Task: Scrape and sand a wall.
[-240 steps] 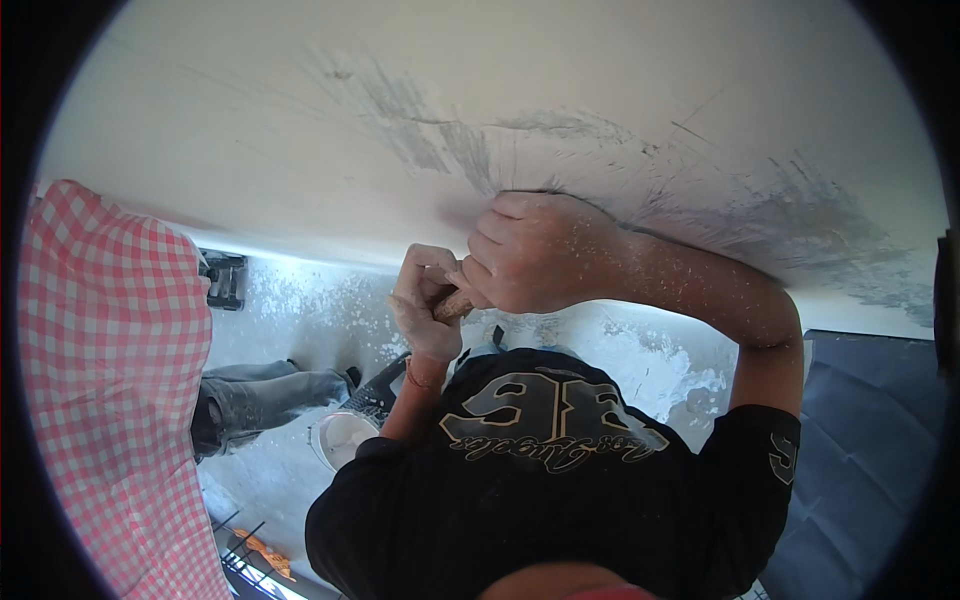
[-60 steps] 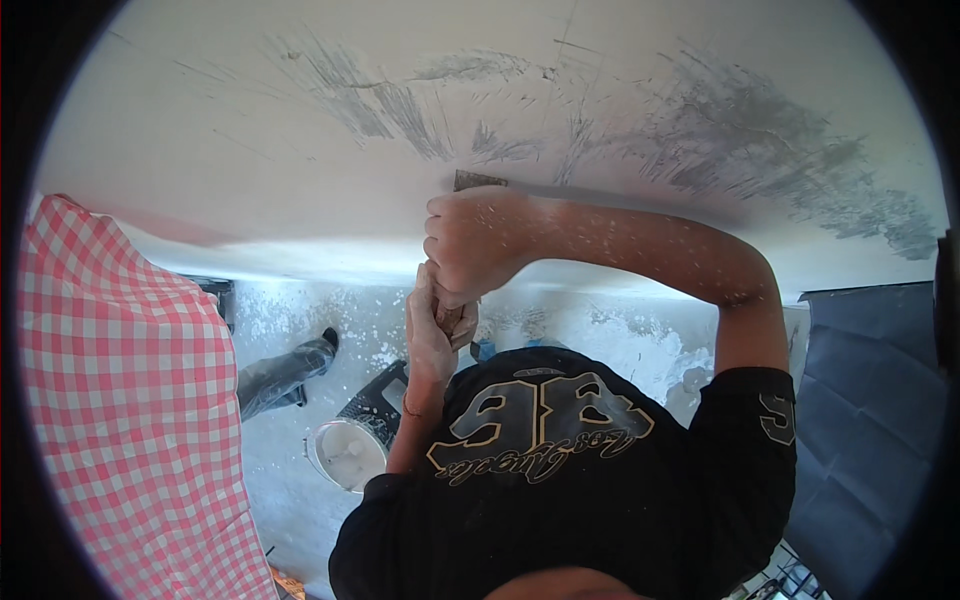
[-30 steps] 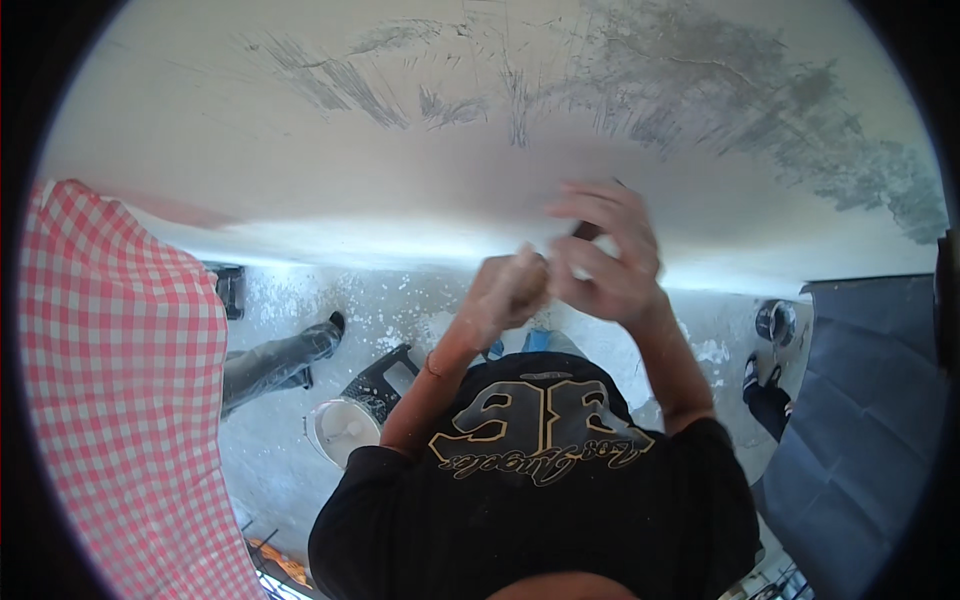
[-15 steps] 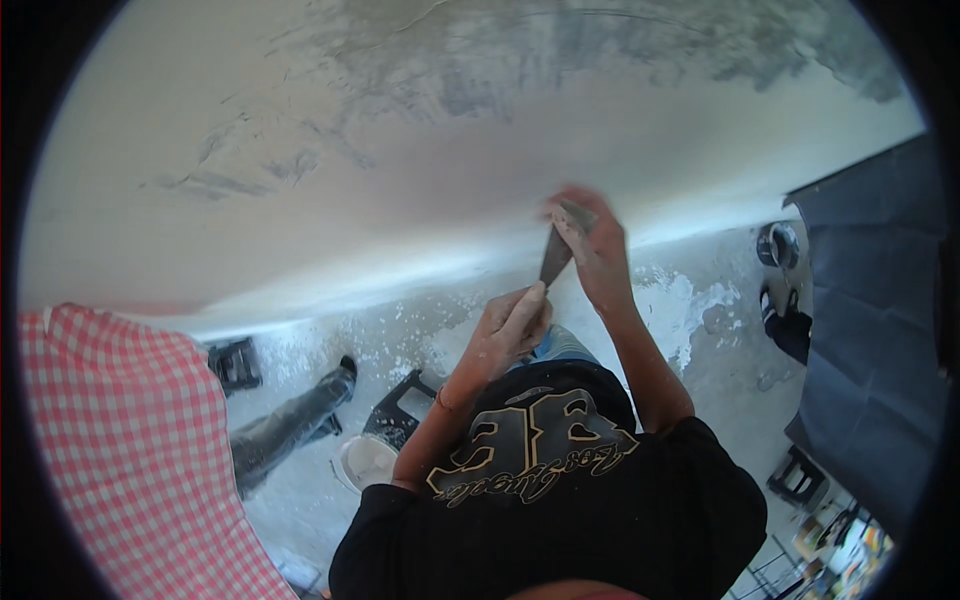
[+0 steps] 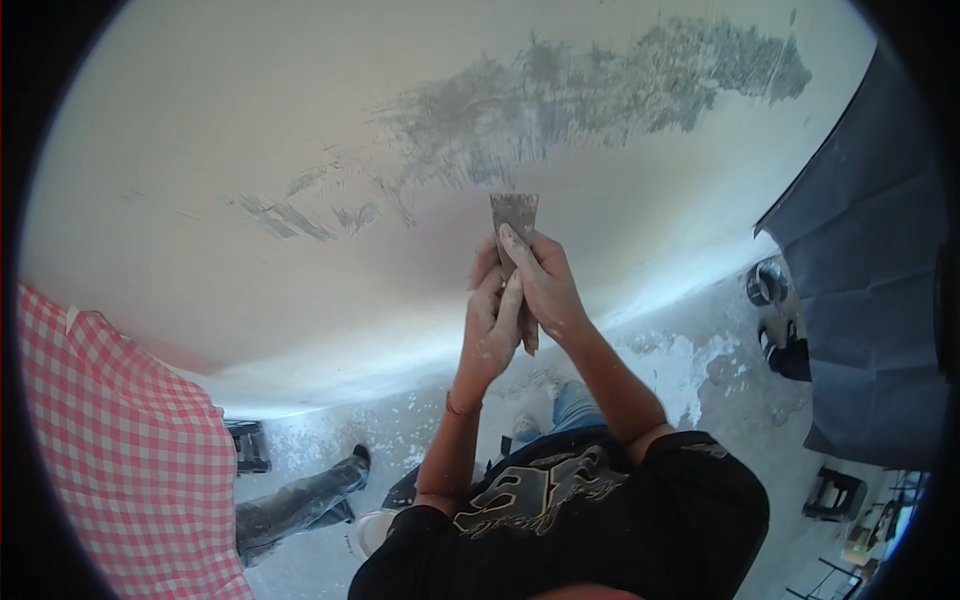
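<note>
A putty knife with a flat, stained metal blade points away from me, its blade end just short of the rough grey patch in the picture. Both hands are closed on it. My right hand has its thumb pressed along the blade and its fingers behind. Lower down, my left hand wraps the handle end, thumb up; the handle is mostly hidden by the hands. Whitish dust marks the fingers. Beyond them stands a pale wall with a scraped grey patch. I cannot tell whether the blade touches it.
Pink checked cloth hangs at the left, with another person's leg beside it. A dark sheet hangs at the right, near a bucket and shoes. White splashes spot the floor. A pale bucket stands by my left arm.
Both hands have risen toward the wall with the putty knife. Its blade has turned from tilted to nearly upright in the picture, and my hands have come closer together.
</note>
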The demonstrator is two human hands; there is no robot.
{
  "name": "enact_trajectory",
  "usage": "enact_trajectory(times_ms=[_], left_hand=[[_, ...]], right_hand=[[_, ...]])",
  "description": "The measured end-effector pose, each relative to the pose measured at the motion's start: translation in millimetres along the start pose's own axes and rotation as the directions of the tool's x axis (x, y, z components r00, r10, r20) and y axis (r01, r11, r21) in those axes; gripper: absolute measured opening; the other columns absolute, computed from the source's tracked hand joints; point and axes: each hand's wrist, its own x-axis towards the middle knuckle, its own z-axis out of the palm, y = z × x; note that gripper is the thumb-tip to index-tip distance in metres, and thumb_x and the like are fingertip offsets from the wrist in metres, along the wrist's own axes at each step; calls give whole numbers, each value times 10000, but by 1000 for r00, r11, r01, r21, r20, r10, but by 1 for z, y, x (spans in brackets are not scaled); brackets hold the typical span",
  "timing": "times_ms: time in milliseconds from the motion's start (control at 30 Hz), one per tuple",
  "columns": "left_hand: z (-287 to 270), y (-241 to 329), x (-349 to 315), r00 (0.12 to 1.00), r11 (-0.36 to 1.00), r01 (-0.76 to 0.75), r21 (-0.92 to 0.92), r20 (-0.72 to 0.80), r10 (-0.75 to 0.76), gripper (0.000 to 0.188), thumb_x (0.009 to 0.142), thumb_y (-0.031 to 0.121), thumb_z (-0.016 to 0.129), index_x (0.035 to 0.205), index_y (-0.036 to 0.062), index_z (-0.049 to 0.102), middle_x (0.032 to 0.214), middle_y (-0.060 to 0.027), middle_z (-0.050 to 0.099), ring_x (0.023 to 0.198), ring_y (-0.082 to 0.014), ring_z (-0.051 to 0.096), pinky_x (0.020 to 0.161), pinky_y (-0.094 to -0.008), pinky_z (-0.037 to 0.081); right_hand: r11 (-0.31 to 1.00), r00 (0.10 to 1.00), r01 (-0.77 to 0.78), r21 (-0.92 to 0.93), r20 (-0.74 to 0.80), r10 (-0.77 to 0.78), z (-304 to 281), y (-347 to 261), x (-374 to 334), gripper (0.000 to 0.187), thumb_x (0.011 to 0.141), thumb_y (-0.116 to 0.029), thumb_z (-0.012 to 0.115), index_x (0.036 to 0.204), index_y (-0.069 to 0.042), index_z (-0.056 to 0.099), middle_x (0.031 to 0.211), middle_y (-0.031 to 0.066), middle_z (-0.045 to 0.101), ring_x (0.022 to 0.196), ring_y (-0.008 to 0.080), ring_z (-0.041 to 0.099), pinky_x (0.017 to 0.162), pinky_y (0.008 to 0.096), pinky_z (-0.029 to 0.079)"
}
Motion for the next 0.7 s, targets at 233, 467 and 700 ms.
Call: enact_trajectory(times_ms=[233,467,700], left_hand=[[30,-5,47,992,987,113,110,35,-118,324,1105,259,418,1014,-22,551,626,-47,553,435,-120,529,391,-255,417],[68,-64,71,997,988,43,146,-75,-33,306,1119,237,344,1146,-8,526,600,9,465,395,-64,392,344,-227,316],[81,-92,82,973,993,31,111,-231,-5,351,1128,278,338,1200,-10,524,660,18,503,470,-42,436,381,-209,340]], right_hand=[[939,960,182,293,-260,-105,-34,-2,18,340,1093,-290,482,1037,18,616,720,107,680,689,185,677,666,307,541],[973,992,98,211,-102,-78,-94,27,40,320,1088,-278,504,1004,3,629,718,102,686,669,171,680,632,290,531],[984,992,96,149,-91,-83,-111,27,42,280,1078,-256,526,993,-4,613,703,85,660,640,174,677,659,322,571]])
